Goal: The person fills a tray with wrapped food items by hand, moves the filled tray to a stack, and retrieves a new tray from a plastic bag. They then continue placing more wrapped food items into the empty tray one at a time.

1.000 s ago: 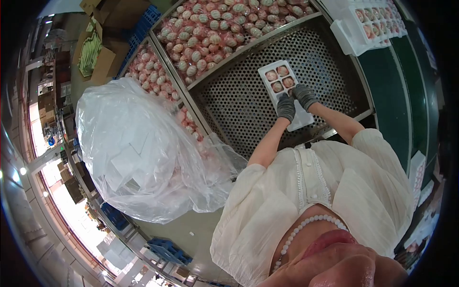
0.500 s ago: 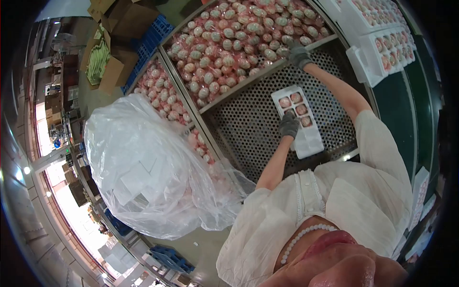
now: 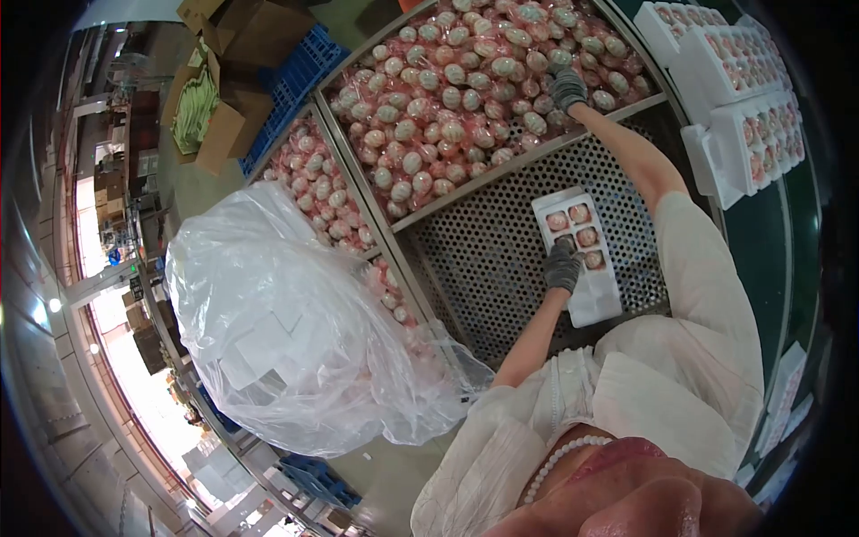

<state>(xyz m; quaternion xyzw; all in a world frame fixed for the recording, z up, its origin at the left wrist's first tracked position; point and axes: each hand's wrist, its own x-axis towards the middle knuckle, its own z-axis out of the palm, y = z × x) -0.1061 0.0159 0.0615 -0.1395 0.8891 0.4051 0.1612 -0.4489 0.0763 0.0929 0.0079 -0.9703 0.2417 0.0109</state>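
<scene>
My left hand point(image 3: 562, 267), in a grey glove, is at a white foam tray point(image 3: 595, 300) on the perforated metal surface. Its fingers are closed together over a left-hand cell, and what they hold is hidden. Several round, pale items point(image 3: 587, 237) in reddish wrap sit in the tray's other cells; its near end is a plain white flap or lid. My right hand point(image 3: 568, 88), also grey-gloved, reaches over the metal divider point(image 3: 528, 159) into a heap of wrapped, egg-like items point(image 3: 452, 98). Its fingertips are partly hidden among them.
Filled white trays point(image 3: 761, 134) are stacked on the green surface point(image 3: 761, 233) at the right. A large clear plastic bag point(image 3: 268, 313) with white contents covers part of the left bin point(image 3: 313, 183). Cardboard boxes point(image 3: 259, 40) and blue crates point(image 3: 291, 85) stand at upper left.
The camera view has shifted, so the bins and tray appear farther right and lower. My right hand has moved deeper into the heap past the divider. My left hand stays at the tray.
</scene>
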